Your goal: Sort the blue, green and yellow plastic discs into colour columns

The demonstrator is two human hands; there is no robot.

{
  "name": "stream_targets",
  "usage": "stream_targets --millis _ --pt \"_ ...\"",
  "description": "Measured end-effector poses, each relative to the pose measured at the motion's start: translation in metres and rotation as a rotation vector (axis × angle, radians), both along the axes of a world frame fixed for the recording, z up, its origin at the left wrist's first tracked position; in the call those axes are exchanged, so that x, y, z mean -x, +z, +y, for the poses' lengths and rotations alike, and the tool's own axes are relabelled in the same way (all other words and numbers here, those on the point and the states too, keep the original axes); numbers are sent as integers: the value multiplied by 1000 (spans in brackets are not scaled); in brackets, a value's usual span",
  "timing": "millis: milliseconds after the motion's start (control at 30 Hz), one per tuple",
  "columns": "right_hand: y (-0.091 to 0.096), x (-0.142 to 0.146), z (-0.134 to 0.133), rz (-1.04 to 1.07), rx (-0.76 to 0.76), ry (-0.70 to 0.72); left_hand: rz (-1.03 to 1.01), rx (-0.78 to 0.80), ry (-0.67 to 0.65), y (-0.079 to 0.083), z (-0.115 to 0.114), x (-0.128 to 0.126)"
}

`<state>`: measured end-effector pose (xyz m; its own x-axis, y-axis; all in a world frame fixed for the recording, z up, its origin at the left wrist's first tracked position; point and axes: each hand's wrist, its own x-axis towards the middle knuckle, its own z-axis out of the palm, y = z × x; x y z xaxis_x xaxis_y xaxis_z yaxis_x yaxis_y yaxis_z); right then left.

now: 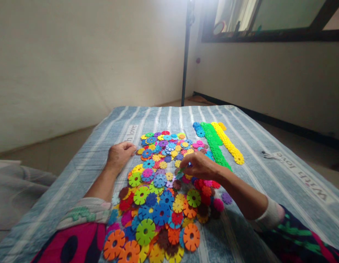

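A heap of flat, notched plastic discs (161,190) in many colours lies on a blue striped bedsheet (84,160). My right hand (199,166) hovers over the heap's right side, fingers pinched on a small green disc (181,170). My left hand (120,155) rests at the heap's left edge with its fingers curled under; nothing shows in it. Beyond my right hand lie sorted rows: a yellow row (229,144), a green row (215,144) and a short blue row (199,129).
Bare sheet spreads to the right, printed "With love" (303,179), with a small dark object (269,156) on it. A black pole (185,54) stands in the room's corner beyond the bed. A window (268,18) is high on the right wall.
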<state>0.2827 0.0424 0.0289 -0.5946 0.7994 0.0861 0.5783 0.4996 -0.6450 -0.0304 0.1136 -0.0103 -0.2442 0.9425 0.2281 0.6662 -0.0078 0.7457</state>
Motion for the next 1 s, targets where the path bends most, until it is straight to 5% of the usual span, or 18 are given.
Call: stream_targets --millis 200,367,633,1000 --pt "10 -5 1 125 -75 -67 -4 5 12 3 -2 -3" --pt "30 -48 -1 221 -119 -197 11 19 16 7 -3 -5" --pt "33 -116 -39 -5 14 -238 -32 35 51 8 1 -7" --pt "17 -126 -60 -372 1 -242 61 23 57 11 -1 -7"
